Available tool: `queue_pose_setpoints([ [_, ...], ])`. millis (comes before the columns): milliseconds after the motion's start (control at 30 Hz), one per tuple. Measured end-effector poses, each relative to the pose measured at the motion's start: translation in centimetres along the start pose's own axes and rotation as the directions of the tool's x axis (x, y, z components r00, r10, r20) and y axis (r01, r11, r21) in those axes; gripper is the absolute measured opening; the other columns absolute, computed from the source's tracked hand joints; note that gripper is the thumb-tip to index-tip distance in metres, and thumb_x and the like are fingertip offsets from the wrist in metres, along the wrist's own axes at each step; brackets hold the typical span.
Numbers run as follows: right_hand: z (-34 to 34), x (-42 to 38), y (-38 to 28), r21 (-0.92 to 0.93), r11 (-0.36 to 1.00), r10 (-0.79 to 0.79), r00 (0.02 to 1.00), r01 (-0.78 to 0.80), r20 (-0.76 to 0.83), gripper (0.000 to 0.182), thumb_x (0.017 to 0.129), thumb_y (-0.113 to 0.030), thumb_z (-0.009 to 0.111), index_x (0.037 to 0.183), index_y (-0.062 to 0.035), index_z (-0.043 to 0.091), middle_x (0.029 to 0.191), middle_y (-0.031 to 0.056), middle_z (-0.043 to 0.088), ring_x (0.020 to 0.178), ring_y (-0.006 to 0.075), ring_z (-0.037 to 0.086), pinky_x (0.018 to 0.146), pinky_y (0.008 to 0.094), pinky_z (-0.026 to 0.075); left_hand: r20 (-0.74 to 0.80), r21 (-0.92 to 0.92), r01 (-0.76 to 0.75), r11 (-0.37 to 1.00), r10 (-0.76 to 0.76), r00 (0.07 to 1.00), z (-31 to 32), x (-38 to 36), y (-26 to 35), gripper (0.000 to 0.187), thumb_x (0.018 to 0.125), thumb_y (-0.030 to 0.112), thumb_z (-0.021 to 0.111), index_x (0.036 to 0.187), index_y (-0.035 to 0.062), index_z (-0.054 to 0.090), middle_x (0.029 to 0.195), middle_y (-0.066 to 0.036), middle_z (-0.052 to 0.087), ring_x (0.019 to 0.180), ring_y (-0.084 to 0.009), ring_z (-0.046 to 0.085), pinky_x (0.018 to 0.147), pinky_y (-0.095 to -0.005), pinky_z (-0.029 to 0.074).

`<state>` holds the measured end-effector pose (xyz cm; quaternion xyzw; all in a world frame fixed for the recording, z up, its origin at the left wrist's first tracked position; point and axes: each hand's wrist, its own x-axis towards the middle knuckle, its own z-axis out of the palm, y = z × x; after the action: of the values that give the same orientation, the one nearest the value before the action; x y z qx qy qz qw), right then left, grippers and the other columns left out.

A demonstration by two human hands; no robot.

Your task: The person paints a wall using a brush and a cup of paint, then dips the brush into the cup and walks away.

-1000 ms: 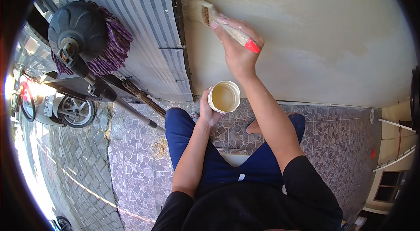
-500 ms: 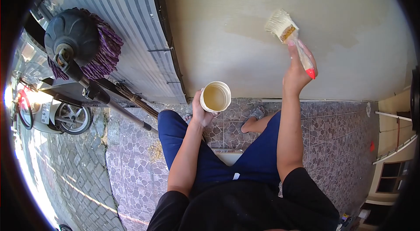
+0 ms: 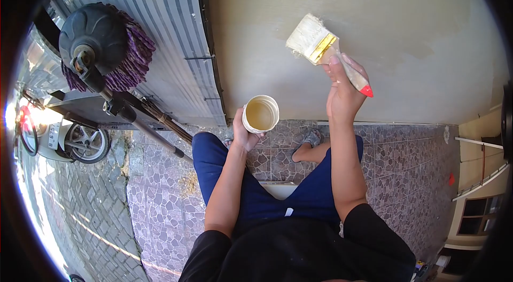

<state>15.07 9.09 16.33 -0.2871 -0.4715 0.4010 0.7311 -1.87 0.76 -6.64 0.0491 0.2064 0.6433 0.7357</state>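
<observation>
I get bright daylight, blown-out glare left of the scooter (image 3: 69,135). Soft shade lies across the cream wall (image 3: 374,25) right of it. Heavy fisheye bending, black vignette around. Centre sharp, edges smeared.

A floor of purple-grey mosaic-patterned stone tiles (image 3: 406,159) runs along the foot of a wall. The person's sandalled foot (image 3: 309,140) rests on it. A scatter of dry yellowish debris (image 3: 188,185) lies at the left, where a dark mop pole's tip (image 3: 184,156) touches down.
</observation>
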Motion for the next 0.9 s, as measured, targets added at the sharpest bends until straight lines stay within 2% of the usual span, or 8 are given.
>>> queue_pose_setpoints([
  [300, 2.9, -0.7, 0.1, 0.043, 0.996, 0.073, 0.997, -0.074, 0.03, 0.022, 0.089, -0.004, 0.079, 0.097, 0.0081, 0.063, 0.104, 0.0199, 0.071, 0.091, 0.0245, 0.073, 0.081, 0.0397, 0.066, 0.018, -0.017, -0.051, 0.999, 0.052, 0.999, -0.4, -1.0, 1.7, 0.055, 0.105, 0.049, 0.035, 0.127, 0.0041, 0.058, 0.104, -0.017, 0.07, 0.079, -0.0349, 0.073, 0.048, -0.0322, 0.057],
  [367, 3.6, 0.0, 0.1, 0.052, 0.999, 0.004, 0.989, -0.012, 0.15, 0.021, 0.093, -0.005, 0.075, 0.105, 0.0064, 0.061, 0.104, 0.0168, 0.068, 0.091, 0.0225, 0.072, 0.081, 0.0376, 0.067, -0.074, 0.009, -0.06, 0.998, 0.06, 0.995, 0.2, -1.9, 2.1, 0.052, 0.104, 0.05, 0.035, 0.117, 0.0089, 0.063, 0.092, -0.008, 0.07, 0.064, -0.0211, 0.066, 0.044, -0.0315, 0.05],
  [400, 4.4, 0.4, -0.2, 0.073, 0.997, -0.001, 0.985, -0.011, 0.172, 0.024, 0.093, -0.006, 0.076, 0.104, 0.0087, 0.06, 0.102, 0.0161, 0.068, 0.085, 0.0224, 0.072, 0.078, 0.0366, 0.068, -0.092, 0.008, -0.035, 0.999, 0.035, 0.995, -0.5, -1.9, 2.2, 0.052, 0.104, 0.05, 0.035, 0.117, 0.0089, 0.063, 0.092, -0.008, 0.07, 0.064, -0.0211, 0.066, 0.044, -0.0315, 0.05],
  [467, 6.4, 1.2, -0.5, 0.088, 0.996, 0.0, 0.983, -0.017, 0.183, 0.027, 0.093, -0.007, 0.076, 0.104, 0.0109, 0.059, 0.1, 0.0154, 0.067, 0.08, 0.0223, 0.072, 0.075, 0.0357, 0.069, 0.089, -0.056, -0.114, 0.992, 0.119, 0.989, -2.1, -1.8, 2.5, 0.057, 0.103, 0.052, 0.038, 0.131, 0.0061, 0.058, 0.115, -0.022, 0.066, 0.087, -0.0375, 0.071, 0.051, -0.0319, 0.058],
  [567, 9.3, 2.1, -0.2, 0.048, 0.992, 0.108, 0.975, -0.12, 0.197, 0.014, 0.091, -0.004, 0.077, 0.094, 0.0075, 0.069, 0.096, 0.0137, 0.074, 0.083, 0.0201, 0.074, 0.072, 0.0306, 0.063, 0.116, -0.044, -0.119, 0.992, 0.123, 0.986, -1.4, -2.4, 3.2, 0.058, 0.102, 0.055, 0.04, 0.133, 0.0088, 0.057, 0.118, -0.022, 0.065, 0.089, -0.0385, 0.07, 0.051, -0.0322, 0.057],
  [667, 10.5, 3.5, 0.8, 0.089, 0.996, -0.027, 0.925, -0.008, 0.379, 0.019, 0.091, -0.007, 0.079, 0.094, 0.0088, 0.068, 0.093, 0.0165, 0.074, 0.083, 0.0217, 0.075, 0.07, 0.0326, 0.067, 0.172, -0.062, -0.099, 0.993, 0.108, 0.979, -2.6, -2.0, 3.4, 0.062, 0.1, 0.06, 0.043, 0.135, 0.0109, 0.056, 0.123, -0.023, 0.062, 0.096, -0.04, 0.067, 0.053, -0.0324, 0.056],
  [800, 9.5, 5.1, 1.2, 0.087, 0.996, -0.014, 0.955, -0.012, 0.295, 0.02, 0.09, -0.007, 0.08, 0.092, 0.0095, 0.068, 0.091, 0.0152, 0.073, 0.078, 0.021, 0.074, 0.069, 0.0328, 0.067, 0.173, -0.064, -0.089, 0.994, 0.098, 0.98, -2.8, -1.6, 3.2, 0.063, 0.1, 0.061, 0.043, 0.137, 0.0118, 0.055, 0.127, -0.023, 0.06, 0.099, -0.0404, 0.066, 0.055, -0.0323, 0.056],
  [900, 7.7, 5.8, 0.5, 0.013, 0.998, -0.064, 0.996, 0.063, 0.069, 0.022, 0.09, -0.009, 0.08, 0.089, 0.0089, 0.067, 0.088, 0.0132, 0.071, 0.072, 0.0192, 0.072, 0.066, 0.0319, 0.066, 0.178, -0.056, -0.082, 0.995, 0.091, 0.98, -2.2, -1.6, 3.0, 0.063, 0.1, 0.061, 0.043, 0.137, 0.0119, 0.055, 0.127, -0.023, 0.061, 0.098, -0.0405, 0.066, 0.055, -0.0324, 0.056],
])
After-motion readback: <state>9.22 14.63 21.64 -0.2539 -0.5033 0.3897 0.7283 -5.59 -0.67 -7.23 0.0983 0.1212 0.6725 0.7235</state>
